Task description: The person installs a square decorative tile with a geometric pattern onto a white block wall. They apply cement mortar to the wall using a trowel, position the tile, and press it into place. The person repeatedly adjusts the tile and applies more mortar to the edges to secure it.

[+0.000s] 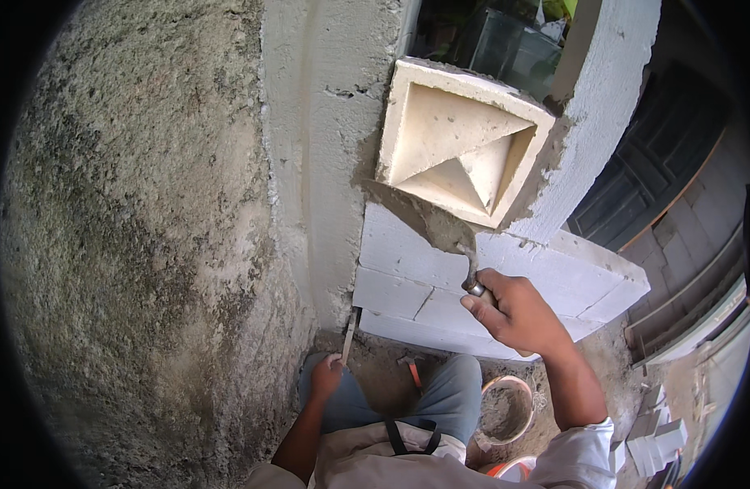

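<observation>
My right hand (518,314) is wrapped round the handle of a pointing trowel (447,228). The trowel's blade, smeared with grey mortar, lies along the lower edge of a cream vent block (461,143). That block has a recessed face with triangular facets and sits tilted in my view, on top of a low wall of white lightweight blocks (408,257). Wet mortar shows at its lower left corner and along its right side. Down at the lower left, my left hand (328,376) is closed on a thin, flat, pale strip (350,336) with a dark end, close to the wall's left end.
A rough, stained wall (147,228) rises on my left, beside a grey plastered column (326,147). A white upright block pillar (607,122) stands right of the vent block. On the floor are a bucket of mortar (505,410), a hammer-like tool (413,373) and stacked grey blocks (656,436).
</observation>
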Action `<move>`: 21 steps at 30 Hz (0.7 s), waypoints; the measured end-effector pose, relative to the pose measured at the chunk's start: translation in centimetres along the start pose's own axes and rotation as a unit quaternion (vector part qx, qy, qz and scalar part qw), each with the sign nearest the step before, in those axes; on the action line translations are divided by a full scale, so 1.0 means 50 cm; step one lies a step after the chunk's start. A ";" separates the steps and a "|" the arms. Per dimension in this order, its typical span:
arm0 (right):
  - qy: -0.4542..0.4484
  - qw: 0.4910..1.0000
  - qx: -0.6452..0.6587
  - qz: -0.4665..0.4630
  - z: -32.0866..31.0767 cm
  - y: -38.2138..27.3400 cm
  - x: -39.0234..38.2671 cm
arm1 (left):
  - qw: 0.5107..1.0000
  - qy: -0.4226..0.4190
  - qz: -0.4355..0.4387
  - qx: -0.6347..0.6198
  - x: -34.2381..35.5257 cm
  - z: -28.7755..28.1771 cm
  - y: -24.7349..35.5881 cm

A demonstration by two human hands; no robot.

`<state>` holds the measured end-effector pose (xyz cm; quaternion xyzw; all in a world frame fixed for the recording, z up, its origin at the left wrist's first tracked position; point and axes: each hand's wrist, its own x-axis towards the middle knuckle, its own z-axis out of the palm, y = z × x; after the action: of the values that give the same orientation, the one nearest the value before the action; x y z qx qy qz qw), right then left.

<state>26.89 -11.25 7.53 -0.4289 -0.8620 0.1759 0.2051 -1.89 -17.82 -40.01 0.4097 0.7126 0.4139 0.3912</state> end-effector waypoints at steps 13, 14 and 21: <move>0.042 0.998 0.032 0.041 -0.102 -0.051 0.054 | 0.999 0.018 0.006 0.035 -0.014 0.009 0.013; 0.032 0.999 0.022 0.033 -0.088 -0.035 0.048 | 0.999 0.016 0.009 0.036 -0.014 0.011 0.010; -0.092 0.993 -0.064 0.042 0.037 0.084 -0.028 | 0.999 -0.011 0.016 0.034 -0.009 0.011 0.003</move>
<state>29.55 -10.23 3.65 -0.4590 -0.8680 0.1672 0.0896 -1.17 -18.05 -39.99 0.4385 0.7153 0.3910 0.3784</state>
